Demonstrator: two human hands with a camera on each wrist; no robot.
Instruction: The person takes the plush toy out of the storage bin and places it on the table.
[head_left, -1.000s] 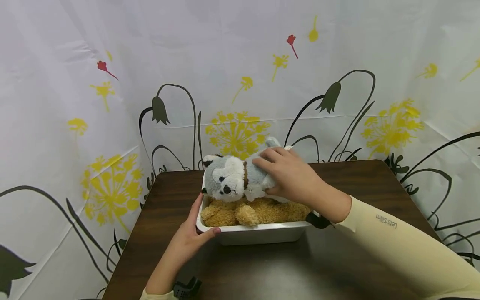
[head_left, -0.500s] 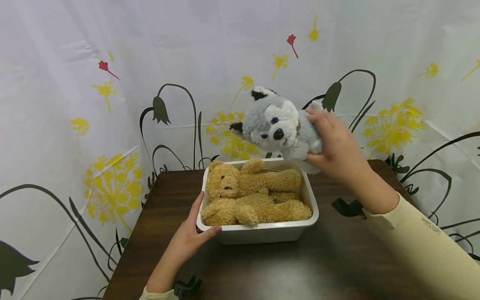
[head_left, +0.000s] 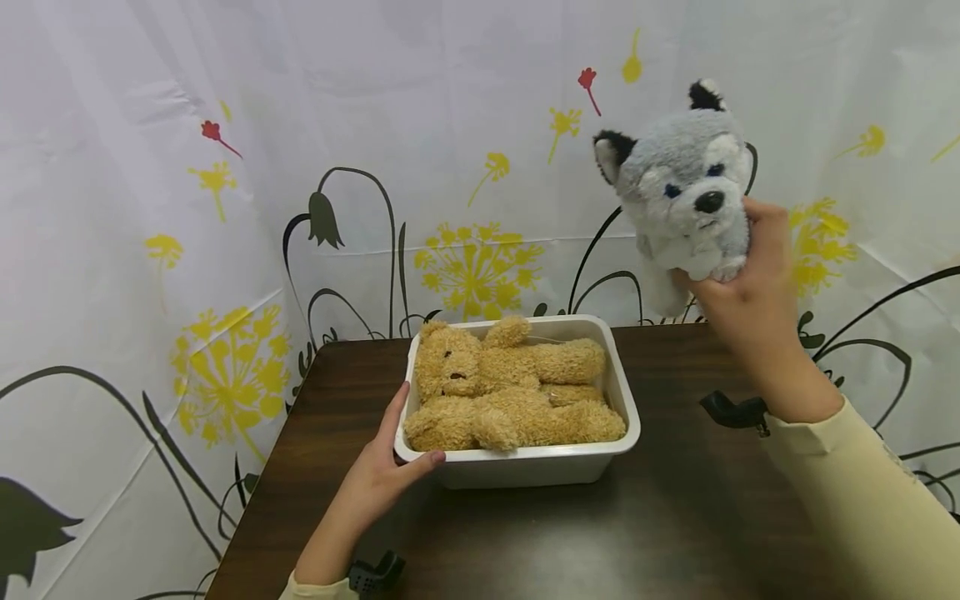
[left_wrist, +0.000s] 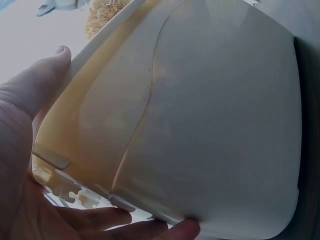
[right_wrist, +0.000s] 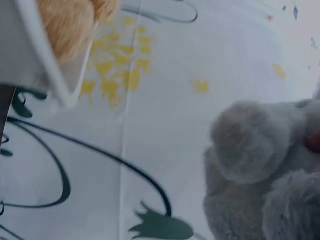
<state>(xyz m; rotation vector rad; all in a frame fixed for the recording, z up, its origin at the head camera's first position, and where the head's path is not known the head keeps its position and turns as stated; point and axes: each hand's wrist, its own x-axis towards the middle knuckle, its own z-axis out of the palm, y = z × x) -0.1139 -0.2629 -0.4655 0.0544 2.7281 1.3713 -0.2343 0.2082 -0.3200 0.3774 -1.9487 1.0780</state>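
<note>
My right hand point(head_left: 757, 283) grips a grey and white husky plush toy point(head_left: 686, 187) round its body, high above the table's back right. The plush faces forward, its black-tipped ears up. In the right wrist view its grey fur point(right_wrist: 250, 145) fills the lower right. A white plastic tub point(head_left: 525, 471) stands on the table with two curly tan teddy bears in it, the rear teddy bear point(head_left: 510, 362) and the front teddy bear point(head_left: 517, 419), lying side by side. My left hand point(head_left: 378, 467) holds the tub's left end, thumb over the front rim; its fingers point(left_wrist: 140, 230) curl at the wall.
A dark brown wooden table point(head_left: 540, 542) lies under the tub. Behind it hangs a white curtain point(head_left: 480, 108) printed with flowers. Dark wrist-camera mounts point(head_left: 735, 410) sit at both wrists.
My right hand has lifted the husky plush toy off the teddy bears and out of the tub, up and to the right, turning it more upright. My left hand has stayed on the tub.
</note>
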